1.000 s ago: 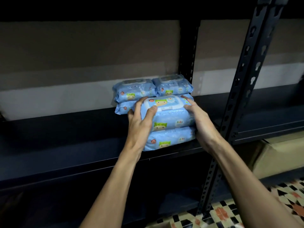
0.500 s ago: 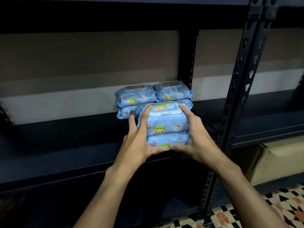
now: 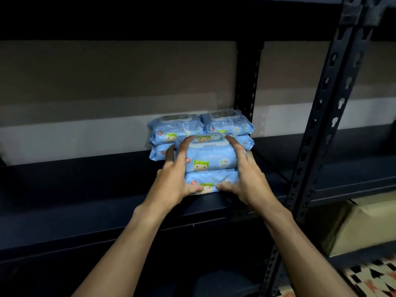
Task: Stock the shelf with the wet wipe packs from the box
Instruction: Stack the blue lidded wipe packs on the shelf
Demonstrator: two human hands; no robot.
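Observation:
Two blue wet wipe packs lie stacked near the front of the dark shelf (image 3: 85, 200): the top pack (image 3: 211, 161) and the lower pack (image 3: 211, 180). My left hand (image 3: 175, 179) presses the stack's left side with straight fingers, its thumb on the lower pack's front. My right hand (image 3: 246, 179) mirrors it on the right side. Behind stand two more stacks of the same packs, the back left stack (image 3: 171, 129) and the back right stack (image 3: 227, 123), touching the front stack. The source box is not in view.
A perforated black upright post (image 3: 321, 125) rises just right of the packs, with a second post (image 3: 246, 93) behind them. A cardboard box (image 3: 364, 226) sits on a lower shelf at the right. Patterned floor tiles (image 3: 375, 279) show at the bottom right.
My hands slid from gripping the top pack to flanking both packs, thumbs dropping to the lower pack's front. The front stack now sits squarer and closer to the back stacks.

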